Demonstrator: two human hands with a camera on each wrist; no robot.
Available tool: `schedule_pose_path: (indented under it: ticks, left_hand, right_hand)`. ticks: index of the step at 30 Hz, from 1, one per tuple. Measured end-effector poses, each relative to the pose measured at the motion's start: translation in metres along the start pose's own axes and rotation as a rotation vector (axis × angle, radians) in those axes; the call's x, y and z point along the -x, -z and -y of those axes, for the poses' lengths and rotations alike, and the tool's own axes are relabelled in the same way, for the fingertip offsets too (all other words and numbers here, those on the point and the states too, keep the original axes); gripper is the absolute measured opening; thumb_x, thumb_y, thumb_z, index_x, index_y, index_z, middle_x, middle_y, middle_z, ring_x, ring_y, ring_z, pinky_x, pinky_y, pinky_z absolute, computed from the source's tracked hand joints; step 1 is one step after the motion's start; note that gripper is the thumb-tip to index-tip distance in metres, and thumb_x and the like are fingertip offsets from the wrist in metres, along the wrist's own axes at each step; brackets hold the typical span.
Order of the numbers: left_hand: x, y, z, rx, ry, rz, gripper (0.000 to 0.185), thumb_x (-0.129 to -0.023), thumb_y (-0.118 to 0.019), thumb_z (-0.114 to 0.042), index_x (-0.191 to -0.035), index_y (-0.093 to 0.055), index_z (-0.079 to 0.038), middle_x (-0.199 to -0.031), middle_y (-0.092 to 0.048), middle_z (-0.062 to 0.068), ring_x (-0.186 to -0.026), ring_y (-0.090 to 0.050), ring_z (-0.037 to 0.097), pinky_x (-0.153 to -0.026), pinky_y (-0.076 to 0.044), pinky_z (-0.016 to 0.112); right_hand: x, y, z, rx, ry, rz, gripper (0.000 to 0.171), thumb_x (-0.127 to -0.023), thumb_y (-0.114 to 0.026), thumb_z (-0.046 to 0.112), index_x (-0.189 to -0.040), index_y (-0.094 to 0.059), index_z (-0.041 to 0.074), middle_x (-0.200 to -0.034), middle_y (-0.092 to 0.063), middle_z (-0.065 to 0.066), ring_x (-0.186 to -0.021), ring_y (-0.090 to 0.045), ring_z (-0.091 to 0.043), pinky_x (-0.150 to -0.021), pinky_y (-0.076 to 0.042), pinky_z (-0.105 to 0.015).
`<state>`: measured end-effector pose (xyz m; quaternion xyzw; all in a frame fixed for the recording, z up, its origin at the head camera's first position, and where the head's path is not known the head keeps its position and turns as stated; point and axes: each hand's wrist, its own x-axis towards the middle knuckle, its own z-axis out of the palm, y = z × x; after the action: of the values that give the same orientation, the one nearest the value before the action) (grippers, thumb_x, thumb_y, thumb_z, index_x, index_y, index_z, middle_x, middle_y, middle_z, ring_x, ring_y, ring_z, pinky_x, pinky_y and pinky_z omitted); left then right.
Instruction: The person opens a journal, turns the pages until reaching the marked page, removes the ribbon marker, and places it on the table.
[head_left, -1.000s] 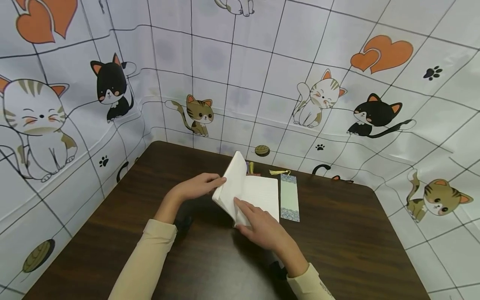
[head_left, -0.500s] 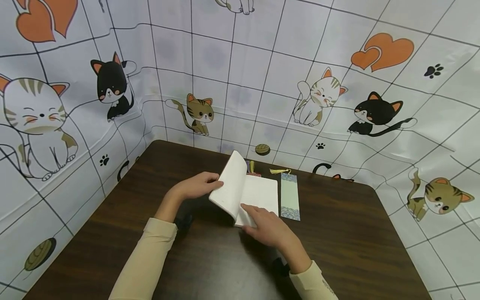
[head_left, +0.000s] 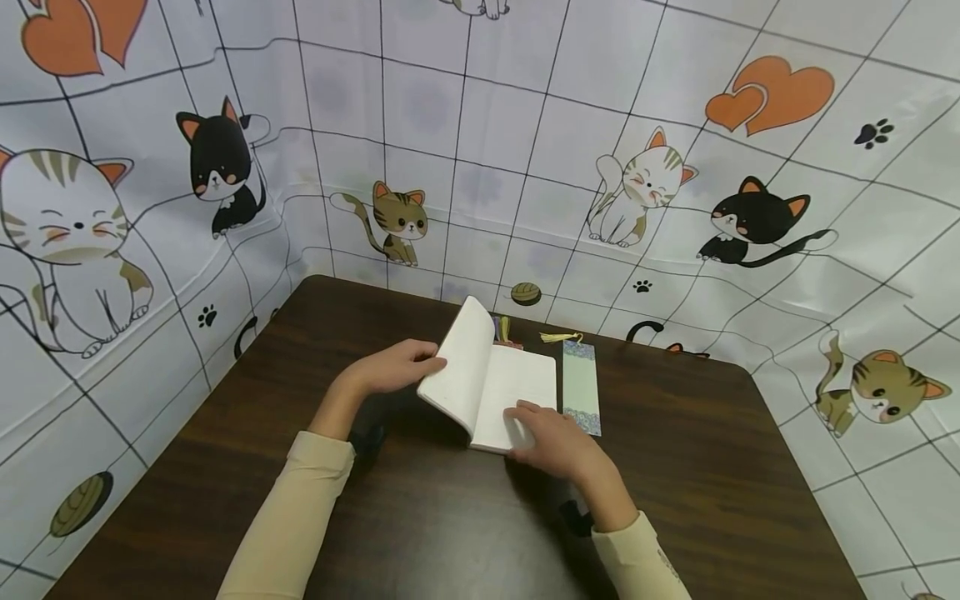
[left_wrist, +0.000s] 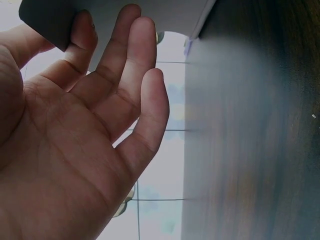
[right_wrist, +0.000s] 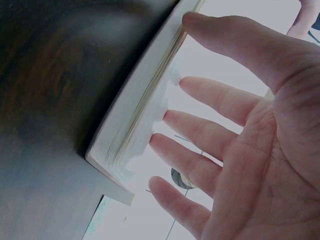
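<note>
We prop the raised left pages of the white open notebook [head_left: 487, 387] with our left hand's [head_left: 390, 371] straight fingers [left_wrist: 135, 60]; our right hand [head_left: 558, 442] rests flat, fingers released, on its right page.

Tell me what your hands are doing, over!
Left hand propping the raised pages of the book. Right hand flat on the right page. Bookmark lying beside the book, nothing in the way.

One open notebook [head_left: 491, 387] lies between two hands, the left hand [head_left: 390, 371] and the right hand [head_left: 558, 442]. One patterned bookmark [head_left: 581, 387] lies just beyond the right grip. Behind the notebook are perhaps two more tassels [head_left: 501, 329], partly hidden.
</note>
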<state>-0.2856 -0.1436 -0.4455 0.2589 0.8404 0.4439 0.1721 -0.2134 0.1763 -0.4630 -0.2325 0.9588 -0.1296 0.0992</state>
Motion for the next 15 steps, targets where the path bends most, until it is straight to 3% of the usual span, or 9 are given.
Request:
schedule_pose_path:
  ticks: [10,15]
  left_hand:
    - [-0.0007,0.0012,0.0009,0.002,-0.011,-0.010,0.032,-0.116,-0.049,-0.030,-0.096,-0.057,-0.006,-0.082,-0.046,0.002,-0.074,-0.043,0.019,-0.073,-0.040,0.037]
    - [-0.0005,0.0017,0.0004,0.002,-0.010,-0.011,0.031,-0.116,-0.049,-0.030,-0.096,-0.057,-0.007,-0.083,-0.046,0.002,-0.075,-0.043,0.019,-0.074,-0.040,0.037]
  right_hand:
    - [0.0003,0.0039,-0.0004,-0.028,0.016,-0.025,0.051,-0.099,-0.079,0.024,-0.145,-0.064,0.011,-0.147,-0.067,-0.013,-0.125,-0.068,-0.033,-0.105,-0.053,-0.059]
    - [0.0028,0.0070,0.0038,0.046,-0.023,-0.062,0.049,-0.100,-0.077,0.022,-0.147,-0.064,0.013,-0.147,-0.068,-0.011,-0.133,-0.065,-0.035,-0.110,-0.049,-0.063]
